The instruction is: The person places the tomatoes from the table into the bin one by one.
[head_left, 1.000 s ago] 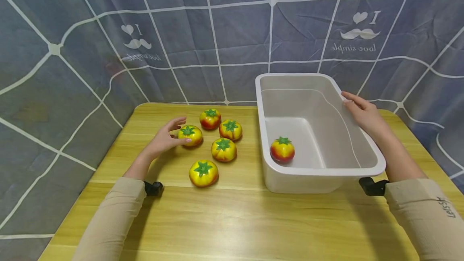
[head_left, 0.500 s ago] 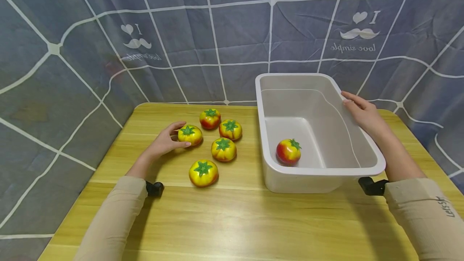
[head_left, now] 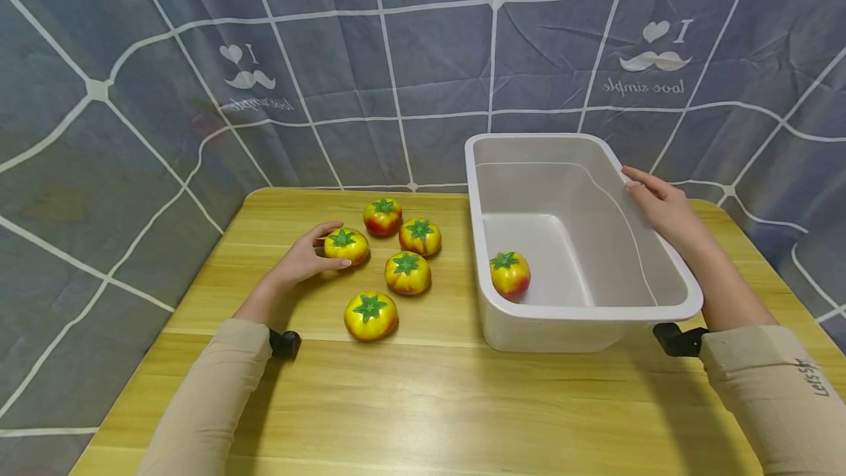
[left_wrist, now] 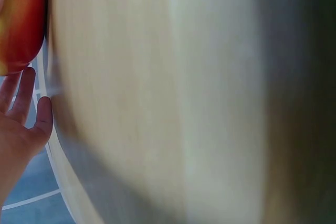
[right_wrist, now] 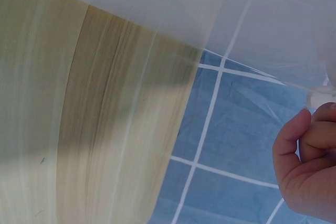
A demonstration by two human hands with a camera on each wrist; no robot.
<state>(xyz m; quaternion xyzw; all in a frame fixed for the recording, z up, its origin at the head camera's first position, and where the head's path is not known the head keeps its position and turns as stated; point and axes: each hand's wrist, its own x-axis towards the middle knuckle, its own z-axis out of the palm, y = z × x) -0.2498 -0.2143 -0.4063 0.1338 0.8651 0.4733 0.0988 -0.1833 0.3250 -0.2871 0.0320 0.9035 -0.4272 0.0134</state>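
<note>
My left hand (head_left: 305,258) grips a yellow tomato (head_left: 346,246) on the table, thumb in front and fingers behind. In the left wrist view that tomato (left_wrist: 20,24) shows its red side, while the little finger stands away from it. Close by lie several more yellow-red tomatoes with green star-shaped tops, one behind (head_left: 382,218) and one nearer the front (head_left: 371,316). My right hand (head_left: 667,215) holds the right rim of a light grey plastic bin (head_left: 581,313); in the right wrist view its fingers (right_wrist: 291,140) curl at the rim. Another tomato (head_left: 510,275) lies inside the bin, against its left wall.
The wooden table (head_left: 423,410) carries everything. A blue-grey curtain (head_left: 436,65) with white grid lines hangs right behind the table and along its sides. The bin's high walls stand just right of the loose tomatoes.
My left fingers and thumb have come in around the tomato. The tomato in the bin rolled right, then back left to the wall. My right hand stays at the rim.
</note>
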